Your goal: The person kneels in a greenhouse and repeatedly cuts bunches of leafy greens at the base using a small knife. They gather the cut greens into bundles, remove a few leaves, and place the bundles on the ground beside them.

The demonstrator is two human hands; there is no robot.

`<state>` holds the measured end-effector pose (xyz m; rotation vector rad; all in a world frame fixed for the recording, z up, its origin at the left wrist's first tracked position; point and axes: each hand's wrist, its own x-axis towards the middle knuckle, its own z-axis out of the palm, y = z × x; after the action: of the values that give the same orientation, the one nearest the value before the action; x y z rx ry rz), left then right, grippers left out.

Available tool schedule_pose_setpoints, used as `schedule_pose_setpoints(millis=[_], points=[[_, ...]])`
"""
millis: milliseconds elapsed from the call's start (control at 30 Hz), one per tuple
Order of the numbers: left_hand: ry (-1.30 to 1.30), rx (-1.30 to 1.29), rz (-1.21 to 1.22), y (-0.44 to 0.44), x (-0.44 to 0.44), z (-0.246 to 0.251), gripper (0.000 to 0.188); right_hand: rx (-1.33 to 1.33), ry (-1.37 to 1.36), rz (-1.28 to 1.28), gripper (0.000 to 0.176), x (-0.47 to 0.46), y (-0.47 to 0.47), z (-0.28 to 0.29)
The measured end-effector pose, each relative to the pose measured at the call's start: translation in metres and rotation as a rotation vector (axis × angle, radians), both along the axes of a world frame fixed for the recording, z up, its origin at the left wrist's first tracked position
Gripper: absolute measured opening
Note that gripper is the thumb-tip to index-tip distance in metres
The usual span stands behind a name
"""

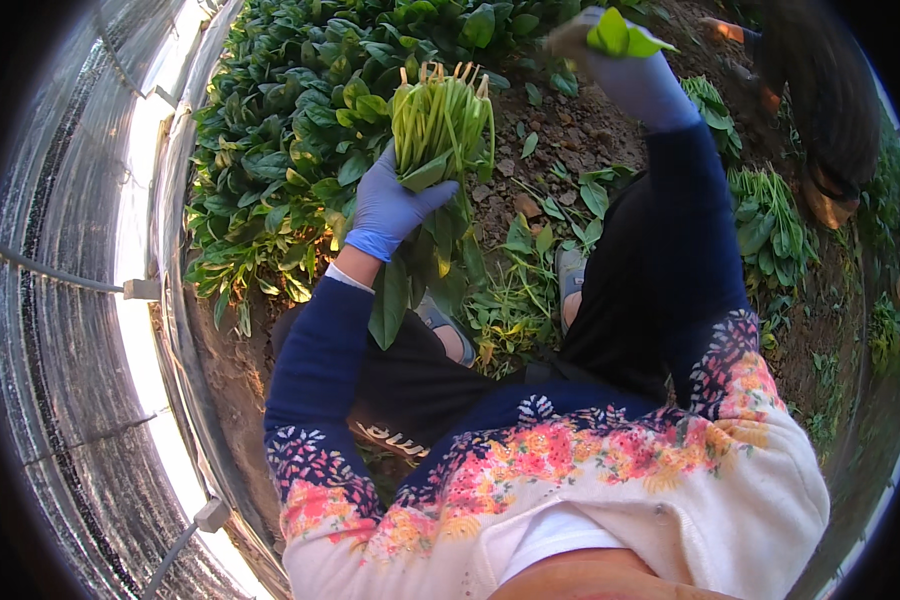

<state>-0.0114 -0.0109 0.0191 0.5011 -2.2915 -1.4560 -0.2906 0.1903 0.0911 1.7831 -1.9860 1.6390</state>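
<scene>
My left hand (399, 201), in a blue disposable glove, is closed around a thick bunch of spinach (441, 124). The cut root ends point up and away from me, and the dark leaves hang down below the wrist. My right hand (581, 41), gloved as well and blurred, is raised at the top right above the soil. A bright green leaf (621, 36) shows at its side; whether the fingers grip it cannot be told. Loose leaves and stems (514, 307) lie on the ground between my shoes.
Dense spinach plants (285, 135) grow at the upper left beside a plastic greenhouse wall (67, 225). Picked bunches (772, 225) lie on bare soil (570, 127) to the right. Another person (817, 90) in dark clothing is at the upper right.
</scene>
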Motion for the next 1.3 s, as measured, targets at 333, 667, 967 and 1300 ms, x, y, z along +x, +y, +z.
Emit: schedule_pose_setpoints(millis=[333,667,967,1300], points=[[-0.065,-0.389,0.086,-0.004,0.002,0.009,0.077,0.014,0.289,-0.091,0.038,0.079,-0.017,0.001],[-0.035,-0.008,-0.054,0.016,-0.005,0.007,0.062,-0.223,-0.220,0.070,0.005,0.059,-0.026,0.014],[-0.016,0.160,-0.078,0.010,-0.001,0.015,0.066,-0.007,-0.184,0.072,0.033,0.060,-0.030,-0.030],[-0.022,0.191,-0.066,0.010,0.002,0.012,0.065,0.024,-0.110,-0.178,0.024,0.046,-0.016,0.002]])
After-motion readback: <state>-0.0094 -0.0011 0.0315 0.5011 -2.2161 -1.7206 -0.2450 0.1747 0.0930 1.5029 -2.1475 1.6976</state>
